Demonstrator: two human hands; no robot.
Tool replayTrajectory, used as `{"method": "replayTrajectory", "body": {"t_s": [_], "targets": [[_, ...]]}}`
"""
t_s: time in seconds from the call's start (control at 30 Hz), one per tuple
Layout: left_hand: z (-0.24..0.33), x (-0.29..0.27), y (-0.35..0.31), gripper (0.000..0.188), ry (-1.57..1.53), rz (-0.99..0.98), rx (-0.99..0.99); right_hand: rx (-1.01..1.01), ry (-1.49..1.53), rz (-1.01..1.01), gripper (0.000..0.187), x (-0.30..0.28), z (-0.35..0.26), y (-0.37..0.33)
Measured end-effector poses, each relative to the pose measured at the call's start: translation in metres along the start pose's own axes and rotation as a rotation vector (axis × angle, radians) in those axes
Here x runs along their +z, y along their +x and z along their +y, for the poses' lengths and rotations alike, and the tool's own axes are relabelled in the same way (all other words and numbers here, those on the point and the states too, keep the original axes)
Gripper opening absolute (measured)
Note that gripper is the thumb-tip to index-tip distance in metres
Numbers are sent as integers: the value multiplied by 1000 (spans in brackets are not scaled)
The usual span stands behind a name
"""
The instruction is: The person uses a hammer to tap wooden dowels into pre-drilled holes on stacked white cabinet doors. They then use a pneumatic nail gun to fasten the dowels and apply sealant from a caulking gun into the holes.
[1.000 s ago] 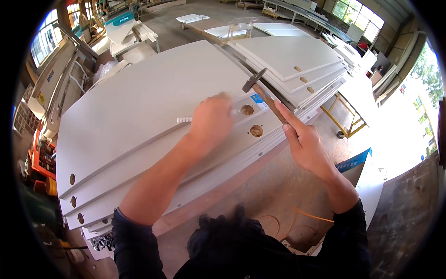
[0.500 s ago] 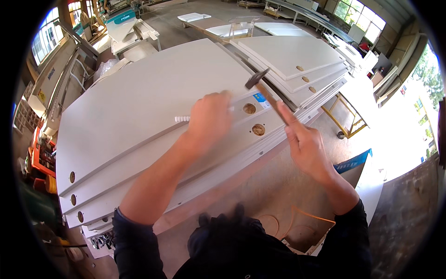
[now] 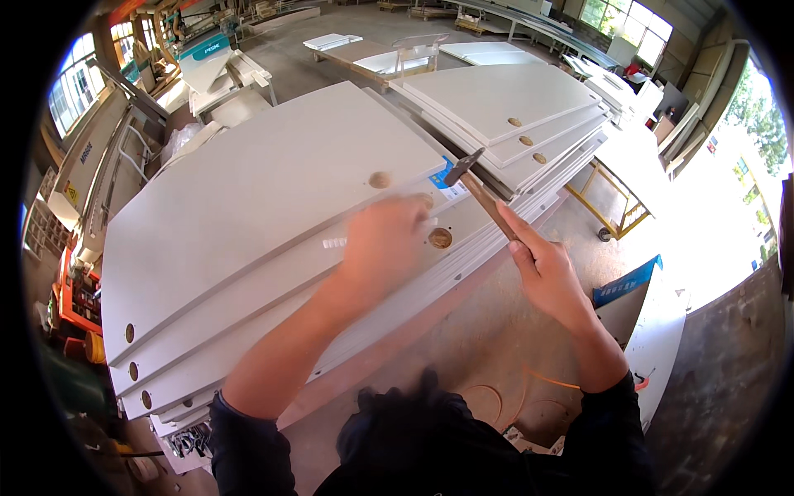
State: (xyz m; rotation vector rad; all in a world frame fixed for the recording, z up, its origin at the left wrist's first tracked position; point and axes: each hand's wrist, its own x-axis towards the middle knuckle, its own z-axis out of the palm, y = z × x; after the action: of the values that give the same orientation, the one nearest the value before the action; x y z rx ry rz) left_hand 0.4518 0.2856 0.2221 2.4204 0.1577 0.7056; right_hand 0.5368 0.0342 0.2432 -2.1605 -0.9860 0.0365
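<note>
My right hand (image 3: 552, 277) grips the wooden handle of a hammer (image 3: 490, 202). The hammer's dark metal head is raised at the panels' right end, beside a blue-and-white label (image 3: 447, 179). Motion blurs my left hand (image 3: 385, 240), which is closed low over the stepped stack of white panels (image 3: 248, 190). From its palm side sticks out a ribbed strip of small white pieces (image 3: 334, 243); a small whitish bit also shows by its fingertips. Close to this hand, round holes (image 3: 440, 238) are cut in the panels, with one more hole (image 3: 380, 180) in the top panel.
A second stack of white panels (image 3: 513, 99) stands beyond, to the right. A yellow wheeled frame (image 3: 608, 211) is on the right. Orange hose (image 3: 550, 380) lies on the floor near me. Metal fittings (image 3: 190, 442) lie below the stack's near left corner.
My left hand has shifted a little nearer and right, uncovering the top panel's hole. The hammer head sits slightly lower and right, still in my right hand. The view has shifted slightly.
</note>
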Motion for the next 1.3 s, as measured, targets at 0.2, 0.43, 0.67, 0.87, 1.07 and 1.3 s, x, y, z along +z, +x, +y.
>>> {"method": "replayTrajectory", "body": {"t_s": [0.2, 0.43, 0.67, 0.87, 1.07, 1.3], "targets": [[-1, 46, -3, 13, 113, 168, 153, -55, 51, 6, 56, -1, 26, -17], [0, 52, -2, 24, 62, 181, 38, 60, 4, -96, 58, -15, 19, -22], [2, 49, -1, 25, 39, 143, 36, -38, -91, -130, 58, -16, 25, -22], [0, 48, 1, 24, 36, 112, 32, -53, -80, -71, 55, -18, 19, -20], [-1, 45, 1, 24, 24, 90, 31, 92, -8, -83, 56, -30, -9, -15], [1, 43, 3, 27, -22, 3, -32, 12, -143, -145, 56, -23, -1, -22]]}}
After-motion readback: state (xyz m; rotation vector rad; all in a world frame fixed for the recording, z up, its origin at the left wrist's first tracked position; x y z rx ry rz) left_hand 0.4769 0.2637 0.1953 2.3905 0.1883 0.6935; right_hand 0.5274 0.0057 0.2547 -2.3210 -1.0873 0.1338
